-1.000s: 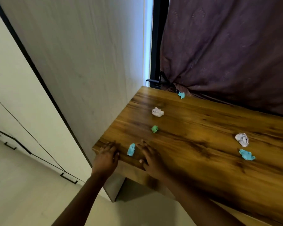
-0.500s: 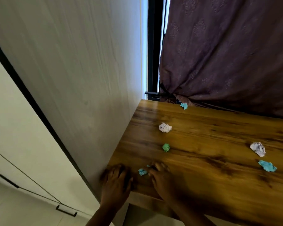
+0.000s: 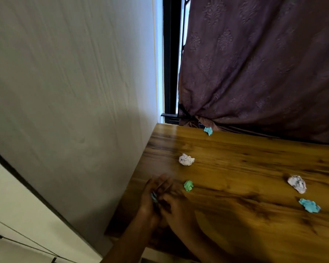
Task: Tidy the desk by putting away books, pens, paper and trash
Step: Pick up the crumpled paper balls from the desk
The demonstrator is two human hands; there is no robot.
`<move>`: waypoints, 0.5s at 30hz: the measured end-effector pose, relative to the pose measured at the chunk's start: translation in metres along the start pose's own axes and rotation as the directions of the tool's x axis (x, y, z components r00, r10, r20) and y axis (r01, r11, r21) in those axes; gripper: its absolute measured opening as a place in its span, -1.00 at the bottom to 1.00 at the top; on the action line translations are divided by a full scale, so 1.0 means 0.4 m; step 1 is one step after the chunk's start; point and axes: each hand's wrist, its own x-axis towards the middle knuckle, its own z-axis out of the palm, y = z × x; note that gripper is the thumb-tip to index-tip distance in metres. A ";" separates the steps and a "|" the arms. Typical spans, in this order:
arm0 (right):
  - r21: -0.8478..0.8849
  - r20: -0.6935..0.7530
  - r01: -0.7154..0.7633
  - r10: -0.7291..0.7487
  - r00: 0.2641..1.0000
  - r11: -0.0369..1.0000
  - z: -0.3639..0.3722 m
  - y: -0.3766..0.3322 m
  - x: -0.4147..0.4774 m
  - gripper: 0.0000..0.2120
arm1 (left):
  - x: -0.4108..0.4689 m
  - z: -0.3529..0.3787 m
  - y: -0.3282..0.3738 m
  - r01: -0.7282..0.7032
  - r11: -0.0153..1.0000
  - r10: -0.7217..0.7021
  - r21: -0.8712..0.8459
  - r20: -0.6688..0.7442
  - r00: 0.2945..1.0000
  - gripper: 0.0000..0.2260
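Crumpled paper balls lie scattered on the wooden desk (image 3: 235, 186). At the desk's front left corner my two hands are pressed together. My left hand (image 3: 150, 194) is cupped with its fingers stretched forward. A small blue paper ball (image 3: 153, 197) sits against its palm, and the curled fingertips of my right hand (image 3: 177, 207) pinch it. The picture is blurred here. Just right of my hands lies a green ball (image 3: 188, 185). A white ball (image 3: 186, 159) lies farther back, and a blue one (image 3: 208, 130) at the rear edge.
Another white ball (image 3: 297, 184) and a blue ball (image 3: 309, 205) lie at the right. A pale wood-grain cabinet side (image 3: 74, 111) stands flush against the desk's left edge. A purple curtain (image 3: 254, 73) hangs behind the desk, with a dark window frame (image 3: 169, 73) beside it.
My hands closed in on the blue ball from both sides and came together around it, lifting it off the desk. The camera tilted up and moved closer.
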 end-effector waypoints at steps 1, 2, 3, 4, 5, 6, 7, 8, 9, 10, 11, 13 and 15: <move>-0.010 0.004 0.007 -0.007 1.000 1.000 0.000 -0.005 -0.008 -0.81 | 0.005 0.003 -0.006 0.028 0.998 -0.027 -0.055 0.020 0.999 -0.60; -0.026 -0.002 -0.006 0.006 1.000 1.000 0.000 -0.003 -0.016 -0.81 | 0.008 0.002 -0.018 0.062 0.992 -0.058 -0.114 0.043 0.997 -0.62; -0.054 -0.010 0.006 -0.007 1.000 0.999 -0.001 0.005 -0.026 -0.80 | 0.009 -0.001 -0.029 0.102 0.982 -0.092 -0.157 0.068 0.993 -0.63; -0.090 -0.020 0.044 -0.046 0.999 0.995 -0.004 0.018 -0.035 -0.79 | 0.011 -0.006 -0.040 0.138 0.974 -0.125 -0.180 0.085 0.989 -0.66; -0.126 -0.043 0.101 -0.107 0.993 0.987 -0.008 0.032 -0.042 -0.79 | 0.013 -0.012 -0.050 0.156 0.969 -0.140 -0.192 0.097 0.985 -0.69; -0.127 -0.051 0.151 -0.158 0.986 0.980 -0.013 0.046 -0.046 -0.80 | 0.019 -0.020 -0.059 0.149 0.969 -0.133 -0.198 0.093 0.987 -0.70; -0.147 -0.076 0.184 -0.197 0.978 0.972 -0.019 0.059 -0.048 -0.79 | 0.025 -0.026 -0.066 0.126 0.972 -0.113 -0.200 0.073 0.991 -0.70; -0.172 -0.106 0.168 -0.188 0.976 0.971 -0.027 0.073 -0.046 -0.76 | 0.032 -0.032 -0.070 0.093 0.974 -0.085 -0.206 0.051 0.995 -0.73; -0.168 -0.140 0.099 -0.124 0.982 0.981 -0.035 0.090 -0.039 -0.72 | 0.039 -0.037 -0.072 0.064 0.976 -0.059 -0.210 0.030 0.998 -0.76; -0.187 -0.178 0.018 -0.052 0.983 0.982 -0.040 0.113 -0.025 -0.69 | 0.043 -0.039 -0.072 0.044 0.976 -0.041 -0.214 0.019 0.999 -0.76; -0.250 -0.217 -0.062 0.007 0.976 0.966 -0.045 0.136 -0.007 -0.70 | 0.042 -0.041 -0.071 0.032 0.976 -0.029 -0.217 0.014 0.999 -0.76; -0.321 -0.164 -0.214 0.168 0.972 0.922 -0.053 0.176 0.028 -0.68 | 0.043 -0.049 -0.069 0.030 0.978 -0.025 -0.207 0.025 0.999 -0.72; -0.353 -0.046 -0.239 0.238 0.970 0.905 -0.053 0.207 0.048 -0.56 | 0.040 -0.058 -0.070 0.040 0.978 -0.034 -0.207 0.031 0.999 -0.69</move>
